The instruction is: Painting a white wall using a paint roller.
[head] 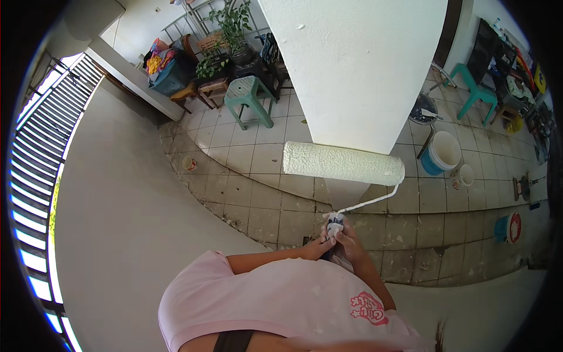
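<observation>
My left hand and my right hand are both closed round the handle of a paint roller, close in front of my chest. White paint marks the handle and my fingers. From it a bent wire frame runs up to the right into a wide, fluffy roller sleeve, coated in off-white paint. The sleeve lies crosswise in front of a white pillar; whether it touches the surface I cannot tell. Below the sleeve, the pillar's lower part looks greyer.
A green plastic stool, a basket of clothes and potted plants stand beyond the pillar's left. To its right are a paint bucket, a small tub and a green chair. Tiled steps lie below; a grey wall rises left.
</observation>
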`<action>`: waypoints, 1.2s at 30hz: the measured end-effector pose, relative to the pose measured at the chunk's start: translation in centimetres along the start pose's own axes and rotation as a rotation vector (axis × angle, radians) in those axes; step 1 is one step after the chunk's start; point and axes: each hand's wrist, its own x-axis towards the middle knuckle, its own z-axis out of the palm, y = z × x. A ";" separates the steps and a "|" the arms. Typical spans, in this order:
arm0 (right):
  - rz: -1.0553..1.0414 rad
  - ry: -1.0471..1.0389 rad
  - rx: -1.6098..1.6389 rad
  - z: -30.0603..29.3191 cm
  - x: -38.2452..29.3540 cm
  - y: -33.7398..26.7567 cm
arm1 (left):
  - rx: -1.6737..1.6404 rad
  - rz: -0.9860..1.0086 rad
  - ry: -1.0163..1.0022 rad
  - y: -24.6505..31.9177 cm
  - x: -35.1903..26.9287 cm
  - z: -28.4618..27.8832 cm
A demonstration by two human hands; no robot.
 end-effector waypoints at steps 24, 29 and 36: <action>-0.104 0.217 -0.765 6.0 -2.7 -5.4 | 0.077 0.375 -0.473 0.0 1.7 -2.3; -0.180 0.246 -0.715 8.8 -3.0 -8.3 | 0.110 0.523 -0.576 2.4 1.3 -2.0; -0.359 0.251 -0.749 13.8 0.9 -14.6 | 0.410 0.614 -0.534 12.1 1.5 -1.5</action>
